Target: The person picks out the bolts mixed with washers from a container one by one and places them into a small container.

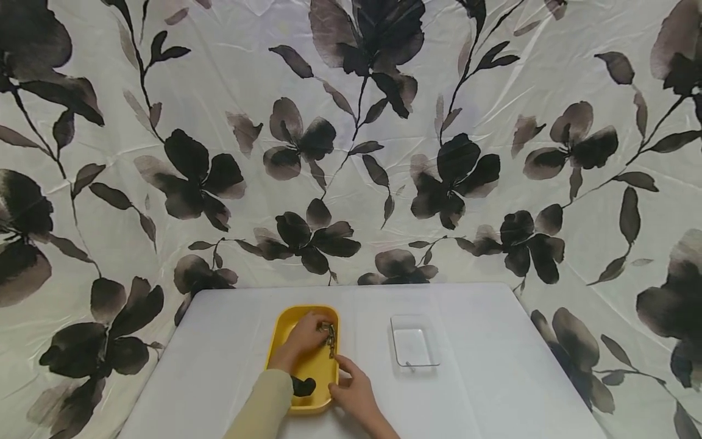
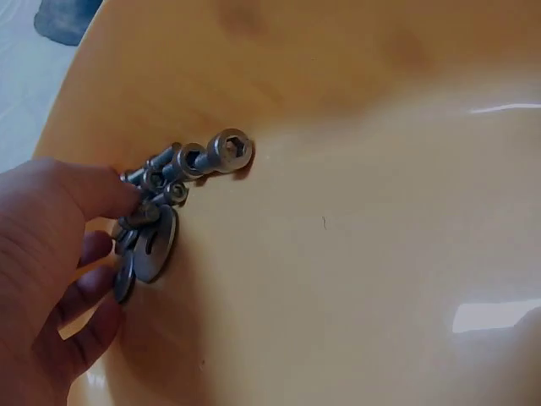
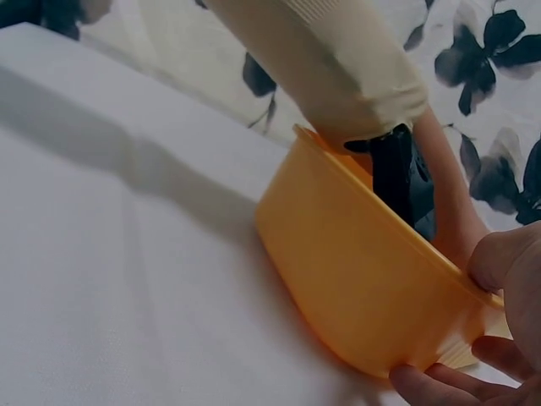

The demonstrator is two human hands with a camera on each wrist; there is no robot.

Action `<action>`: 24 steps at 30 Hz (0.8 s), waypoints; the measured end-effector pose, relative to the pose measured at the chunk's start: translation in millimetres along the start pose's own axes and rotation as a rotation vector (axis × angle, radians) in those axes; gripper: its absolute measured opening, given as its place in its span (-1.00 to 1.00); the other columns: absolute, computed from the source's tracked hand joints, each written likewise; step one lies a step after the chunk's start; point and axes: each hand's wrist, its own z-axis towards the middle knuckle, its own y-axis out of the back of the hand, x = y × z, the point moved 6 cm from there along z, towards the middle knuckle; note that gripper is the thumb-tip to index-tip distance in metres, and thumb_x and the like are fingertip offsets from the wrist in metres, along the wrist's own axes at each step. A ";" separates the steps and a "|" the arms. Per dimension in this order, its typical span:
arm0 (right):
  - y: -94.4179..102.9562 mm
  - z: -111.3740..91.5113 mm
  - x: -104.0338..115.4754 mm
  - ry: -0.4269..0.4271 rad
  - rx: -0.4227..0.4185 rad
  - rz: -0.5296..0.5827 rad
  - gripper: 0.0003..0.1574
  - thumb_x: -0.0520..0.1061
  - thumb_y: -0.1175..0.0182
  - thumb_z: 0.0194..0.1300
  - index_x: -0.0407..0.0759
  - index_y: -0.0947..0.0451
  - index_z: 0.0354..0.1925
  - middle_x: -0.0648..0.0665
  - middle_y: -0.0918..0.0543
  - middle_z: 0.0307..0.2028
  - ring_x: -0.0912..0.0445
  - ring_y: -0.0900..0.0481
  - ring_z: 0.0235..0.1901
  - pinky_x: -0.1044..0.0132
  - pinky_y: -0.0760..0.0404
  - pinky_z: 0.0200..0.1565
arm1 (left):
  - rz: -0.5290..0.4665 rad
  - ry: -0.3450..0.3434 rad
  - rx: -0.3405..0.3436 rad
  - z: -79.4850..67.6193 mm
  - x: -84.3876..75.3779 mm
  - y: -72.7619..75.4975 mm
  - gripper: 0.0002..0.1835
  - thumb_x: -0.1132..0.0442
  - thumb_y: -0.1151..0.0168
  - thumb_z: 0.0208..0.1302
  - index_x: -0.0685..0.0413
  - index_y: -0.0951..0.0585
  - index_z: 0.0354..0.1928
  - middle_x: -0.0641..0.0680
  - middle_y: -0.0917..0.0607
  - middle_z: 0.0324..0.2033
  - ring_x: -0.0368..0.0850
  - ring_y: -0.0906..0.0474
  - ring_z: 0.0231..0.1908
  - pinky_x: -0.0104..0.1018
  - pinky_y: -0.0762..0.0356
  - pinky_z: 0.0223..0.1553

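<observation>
A deep yellow plastic bin point(image 1: 304, 407) stands on the white table. My left hand point(image 1: 307, 334) reaches inside it, thumb and fingertips at a heap of metal hardware point(image 1: 331, 341) along the right wall. In the left wrist view the heap consists of socket head bolts point(image 2: 230, 150) and flat washers point(image 2: 157, 245). The thumb tip overlaps the bolts, with the other fingers bent beside the washers; I cannot tell whether a piece is pinched. My right hand point(image 1: 355, 390) grips the bin's right side, thumb at the rim and fingers against the outer wall.
To the right of the bin, a clear rectangular container point(image 1: 425, 366) sits on the white table point(image 1: 471, 390), with a small metallic piece point(image 1: 410, 366) at its near side. A flower-printed cloth point(image 1: 384, 183) hangs behind the table. A black wrist device point(image 3: 404, 182) shows below the left sleeve.
</observation>
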 end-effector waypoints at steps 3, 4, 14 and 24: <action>-1.5 0.5 -3.6 0.002 0.007 -0.010 -0.24 -0.31 -0.29 0.13 -0.22 -0.37 0.31 -0.45 -0.41 0.20 -0.01 -0.65 -0.14 0.28 -0.65 -0.35 | 0.032 0.013 -0.013 -1.8 3.5 -2.7 -0.79 0.29 -0.28 0.22 -0.01 -0.70 -0.10 0.00 -0.60 -0.20 -0.08 -0.49 -0.23 -0.06 -0.50 -0.07; -1.7 1.1 -3.8 0.007 0.009 -0.011 -0.24 -0.30 -0.29 0.14 -0.22 -0.37 0.32 -0.44 -0.41 0.20 -0.01 -0.65 -0.13 0.27 -0.65 -0.34 | 0.037 0.015 -0.020 -1.6 4.2 -2.9 -0.80 0.28 -0.28 0.22 -0.02 -0.70 -0.11 0.00 -0.59 -0.21 -0.07 -0.50 -0.23 -0.06 -0.50 -0.08; -0.6 4.6 -5.0 0.032 0.020 -0.026 -0.25 -0.29 -0.28 0.16 -0.20 -0.35 0.33 -0.42 -0.43 0.19 -0.07 -0.64 -0.10 0.28 -0.65 -0.31 | 0.082 0.076 -0.006 -1.8 6.9 0.0 -0.76 0.20 -0.36 0.20 0.05 -0.70 -0.09 0.03 -0.57 -0.22 -0.05 -0.48 -0.22 -0.06 -0.48 -0.07; 1.3 5.3 -7.3 0.011 0.015 -0.018 -0.26 -0.27 -0.29 0.17 -0.18 -0.37 0.32 -0.41 -0.43 0.19 -0.02 -0.63 -0.12 0.28 -0.65 -0.33 | 0.116 0.211 -0.052 -10.8 18.6 7.8 -0.74 0.03 -0.51 0.03 0.01 -0.72 -0.32 -0.01 -0.52 -0.29 -0.09 -0.46 -0.28 -0.13 -0.49 -0.14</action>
